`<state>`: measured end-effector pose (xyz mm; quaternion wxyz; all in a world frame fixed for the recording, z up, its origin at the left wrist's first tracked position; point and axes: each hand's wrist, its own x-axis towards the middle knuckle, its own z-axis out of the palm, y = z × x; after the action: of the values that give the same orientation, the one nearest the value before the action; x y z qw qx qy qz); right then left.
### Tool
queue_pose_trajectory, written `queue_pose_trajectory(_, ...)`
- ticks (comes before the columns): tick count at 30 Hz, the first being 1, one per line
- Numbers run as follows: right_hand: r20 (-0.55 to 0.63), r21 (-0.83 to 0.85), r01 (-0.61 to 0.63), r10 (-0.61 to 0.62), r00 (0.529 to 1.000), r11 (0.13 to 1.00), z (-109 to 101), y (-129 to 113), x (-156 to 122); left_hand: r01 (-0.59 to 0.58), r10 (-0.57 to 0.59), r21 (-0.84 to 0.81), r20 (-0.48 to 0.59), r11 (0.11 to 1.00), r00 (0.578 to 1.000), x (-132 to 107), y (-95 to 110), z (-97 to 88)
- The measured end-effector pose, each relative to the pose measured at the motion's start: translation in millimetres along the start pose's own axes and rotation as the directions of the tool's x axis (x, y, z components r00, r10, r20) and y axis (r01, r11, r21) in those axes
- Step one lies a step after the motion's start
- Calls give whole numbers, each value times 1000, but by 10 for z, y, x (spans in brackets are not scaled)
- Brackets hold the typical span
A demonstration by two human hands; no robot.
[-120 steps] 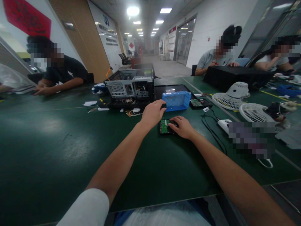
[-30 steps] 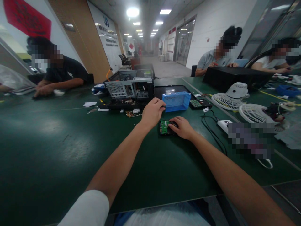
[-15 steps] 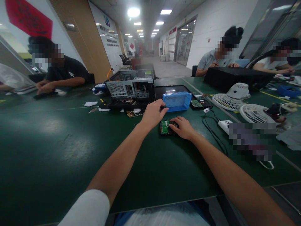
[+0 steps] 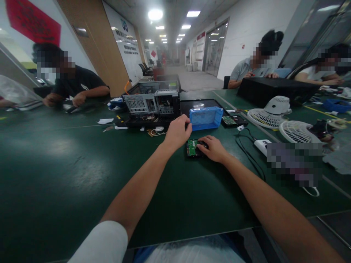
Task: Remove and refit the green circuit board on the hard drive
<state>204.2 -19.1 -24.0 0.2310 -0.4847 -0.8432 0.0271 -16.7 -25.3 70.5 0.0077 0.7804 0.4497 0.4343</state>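
Note:
A hard drive lies on the green table with its green circuit board facing up. My right hand is closed over the drive's right end, thumb and fingers pressing on it. Just left of the blue plastic bin, my left hand hovers with its fingers curled and thumb drawn in. Whatever those fingers may hold is hidden. The bin stands behind the drive, its opening tilted toward me.
An opened computer case stands behind my left hand, with paper scraps and a cable before it. Another drive lies right of the bin. White fan parts and a power strip sit further right. Co-workers sit across the table.
My left hand has shifted very slightly left, and its thumb is drawn in more. My right hand stays on the drive. The left co-worker's hands have moved apart.

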Motion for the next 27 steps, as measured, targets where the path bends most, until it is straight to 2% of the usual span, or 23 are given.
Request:
queue_pose_trajectory(4,-3,-2,0,0,1000,1000,6,4,-1,-49,48,36,33,998,998,5,11,-21)
queue_pose_trajectory(11,-2,-9,-3,3,1000,1000,4,2,-1,-61,58,119,27,991,998,0,-2,-33)
queue_pose_trajectory(19,-10,-5,0,0,1000,1000,13,1,-5,-69,67,31,74,997,995,7,34,-43)
queue_pose_trajectory(27,-14,1,2,-2,1000,1000,13,7,-9,17,-16,-101,12,995,1000,-6,-1,32)
